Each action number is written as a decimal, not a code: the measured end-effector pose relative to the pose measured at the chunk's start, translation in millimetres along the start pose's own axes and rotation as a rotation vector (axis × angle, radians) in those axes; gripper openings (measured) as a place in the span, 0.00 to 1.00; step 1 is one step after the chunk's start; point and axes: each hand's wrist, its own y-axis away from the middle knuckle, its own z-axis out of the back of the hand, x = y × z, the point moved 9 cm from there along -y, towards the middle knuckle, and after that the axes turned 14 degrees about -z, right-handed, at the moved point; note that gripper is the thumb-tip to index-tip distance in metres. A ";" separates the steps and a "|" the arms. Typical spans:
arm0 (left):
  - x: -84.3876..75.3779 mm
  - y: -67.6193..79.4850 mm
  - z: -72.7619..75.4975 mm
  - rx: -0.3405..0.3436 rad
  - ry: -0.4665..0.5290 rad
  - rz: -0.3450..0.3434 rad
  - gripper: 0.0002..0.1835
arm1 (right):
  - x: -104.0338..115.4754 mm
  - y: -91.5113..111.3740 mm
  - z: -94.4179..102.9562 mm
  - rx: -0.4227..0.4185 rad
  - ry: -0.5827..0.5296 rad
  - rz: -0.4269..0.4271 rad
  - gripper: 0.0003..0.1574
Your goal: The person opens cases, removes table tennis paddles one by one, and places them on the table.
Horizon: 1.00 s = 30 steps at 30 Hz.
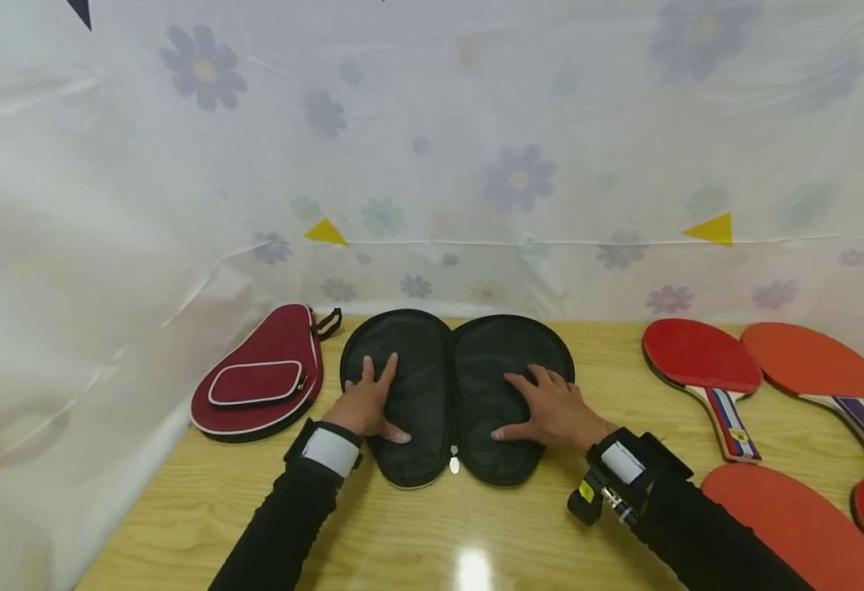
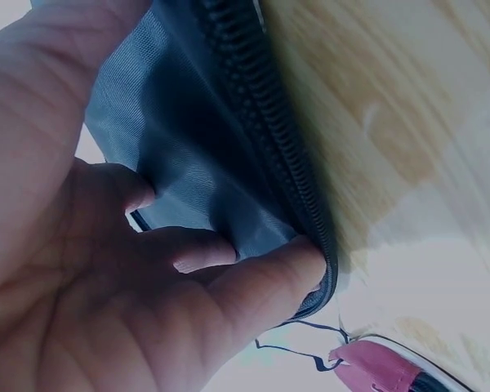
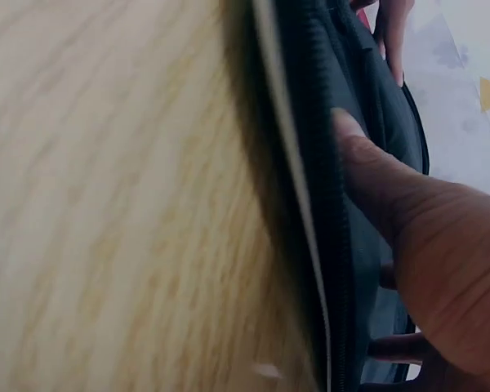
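A black zippered paddle case (image 1: 411,410) lies unfolded on the table, its two rounded halves side by side and the dark inner lining facing up. A silver zipper pull (image 1: 454,461) hangs at the near end of the seam. My left hand (image 1: 364,404) rests on the left half with fingers spread. On the right half lies my right hand (image 1: 556,410), fingers apart and thumb toward the seam. In the left wrist view, the left fingertips (image 2: 298,265) touch the lining beside the zipper teeth. The right thumb (image 3: 376,167) presses near the case's edge.
A closed maroon paddle case (image 1: 262,349) with white piping sits at the left. Several table tennis paddles lie at the right, among them a red paddle (image 1: 701,353) and an orange paddle (image 1: 816,361). A flowered white sheet (image 1: 432,164) hangs behind the wooden table (image 1: 417,542).
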 end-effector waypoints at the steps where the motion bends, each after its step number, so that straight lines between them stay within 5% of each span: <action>1: -0.1 0.4 -0.1 -0.001 0.001 0.000 0.69 | -1.1 -0.4 -2.8 0.018 0.000 -0.006 0.58; 17: -2.5 13.8 -5.1 -0.058 0.104 0.049 0.61 | 2.6 2.5 -7.4 0.044 0.052 0.009 0.53; 25: 2.1 30.0 5.4 -0.253 0.229 0.092 0.63 | 5.0 6.2 -9.8 0.039 0.069 0.011 0.53; 30: -2.9 35.0 28.8 -0.405 0.241 0.101 0.54 | 6.3 6.3 -8.3 0.034 0.078 0.009 0.53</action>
